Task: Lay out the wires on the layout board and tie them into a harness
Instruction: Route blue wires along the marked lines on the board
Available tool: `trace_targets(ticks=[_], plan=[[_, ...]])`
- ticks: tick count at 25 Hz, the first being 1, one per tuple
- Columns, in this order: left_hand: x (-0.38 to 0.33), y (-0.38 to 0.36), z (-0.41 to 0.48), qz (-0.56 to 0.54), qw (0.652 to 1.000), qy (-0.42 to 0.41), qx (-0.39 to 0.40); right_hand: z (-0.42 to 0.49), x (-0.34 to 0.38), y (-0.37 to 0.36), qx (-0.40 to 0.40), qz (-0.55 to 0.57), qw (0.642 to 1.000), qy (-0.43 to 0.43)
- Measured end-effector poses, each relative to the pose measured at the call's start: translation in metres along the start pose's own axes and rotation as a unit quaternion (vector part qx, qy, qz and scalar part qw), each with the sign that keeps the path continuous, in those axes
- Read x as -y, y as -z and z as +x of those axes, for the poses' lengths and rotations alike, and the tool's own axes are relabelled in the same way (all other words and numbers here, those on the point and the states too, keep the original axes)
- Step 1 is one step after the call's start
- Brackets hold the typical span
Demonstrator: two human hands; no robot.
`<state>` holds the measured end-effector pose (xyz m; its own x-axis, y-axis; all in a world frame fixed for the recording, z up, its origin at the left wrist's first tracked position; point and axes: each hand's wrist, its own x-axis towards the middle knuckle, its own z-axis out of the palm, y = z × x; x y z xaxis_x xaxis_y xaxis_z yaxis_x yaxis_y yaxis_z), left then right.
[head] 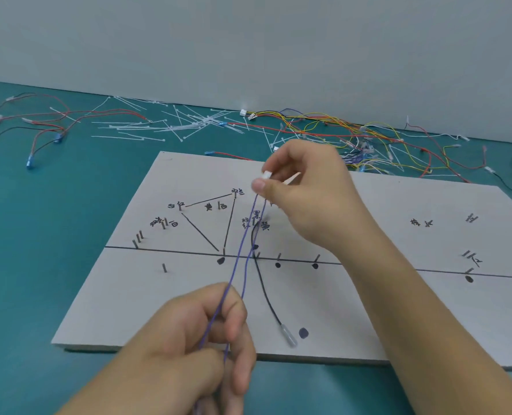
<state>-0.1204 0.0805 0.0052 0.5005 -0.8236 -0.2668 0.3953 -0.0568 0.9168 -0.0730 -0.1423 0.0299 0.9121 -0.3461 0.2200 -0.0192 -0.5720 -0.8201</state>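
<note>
Right hand (305, 187) pinched connector (266, 175) far; left hand (207, 333) gripped blue wires (242, 256) near, probably taut for routing over board (129, 295) pins.

Your one view comes from the camera on your head, looking forward and down across the flat pale grey layout board (129, 295) on the teal table top (54, 220). It sits close: both forearms enter from the bottom edge. The plain grey wall (248, 40) fills the top. The wide lens seems to bend the far edges.
</note>
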Motion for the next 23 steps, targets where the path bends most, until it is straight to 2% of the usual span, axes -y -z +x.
trace_targets(ticks=[3, 6, 10, 18, 23], plan=[[0.007, 0.002, -0.005, 0.007, 0.998, 0.004, -0.056, 0.013, 0.003, -0.010, 0.028, -0.115, 0.993, 0.011], [0.008, 0.003, -0.002, -0.024, 0.993, -0.015, -0.114, 0.032, 0.003, -0.017, 0.033, -0.145, 0.989, 0.007], [0.010, 0.001, 0.007, -0.068, 0.986, -0.039, -0.147, 0.051, -0.001, -0.034, 0.063, -0.178, 0.982, 0.000], [0.014, 0.002, 0.011, -0.105, 0.979, -0.045, -0.171, 0.063, -0.017, -0.048, 0.090, -0.205, 0.974, -0.024], [0.017, -0.004, 0.007, -0.073, 0.966, -0.085, -0.233, 0.066, -0.020, -0.043, 0.103, -0.147, 0.983, -0.045]])
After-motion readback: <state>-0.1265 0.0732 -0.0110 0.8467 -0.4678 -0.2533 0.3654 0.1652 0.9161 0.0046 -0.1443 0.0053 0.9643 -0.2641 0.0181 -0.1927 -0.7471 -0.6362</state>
